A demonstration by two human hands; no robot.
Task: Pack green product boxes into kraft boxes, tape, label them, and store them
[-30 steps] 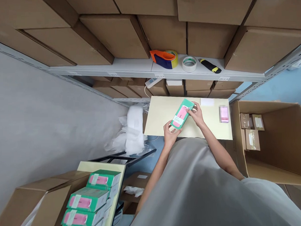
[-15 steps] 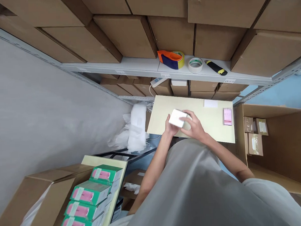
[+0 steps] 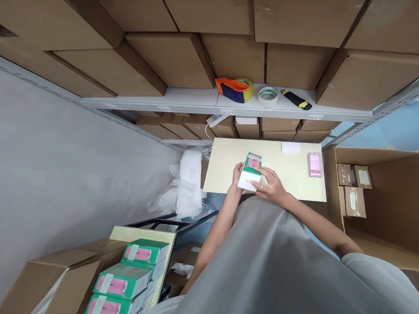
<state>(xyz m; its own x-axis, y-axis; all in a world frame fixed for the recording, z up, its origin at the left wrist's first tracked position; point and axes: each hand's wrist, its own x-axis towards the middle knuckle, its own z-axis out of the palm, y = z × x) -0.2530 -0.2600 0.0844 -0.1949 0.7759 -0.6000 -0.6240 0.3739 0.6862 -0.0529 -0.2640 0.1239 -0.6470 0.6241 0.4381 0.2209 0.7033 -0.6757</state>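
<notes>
Both my hands hold one green and pink product box (image 3: 251, 170) over the near edge of a small cream table (image 3: 293, 186). My left hand (image 3: 236, 174) grips its left side, fingers wrapped round it. Curled over the right side of the same box is my right hand (image 3: 273, 187). The box's white end faces me and its green and pink face points away.
A pink phone (image 3: 314, 165) and a white slip (image 3: 291, 147) lie on the table. A stack of matching green boxes (image 3: 122, 281) stands at lower left. An open carton (image 3: 379, 201) sits at right. Tape dispenser (image 3: 235, 88), tape roll (image 3: 268, 96) and cutter (image 3: 296, 99) rest on the shelf.
The box was turned in my hands: first its long green and pink face showed, then its white side, now its white end faces me. Both hands drew closer to my body.
</notes>
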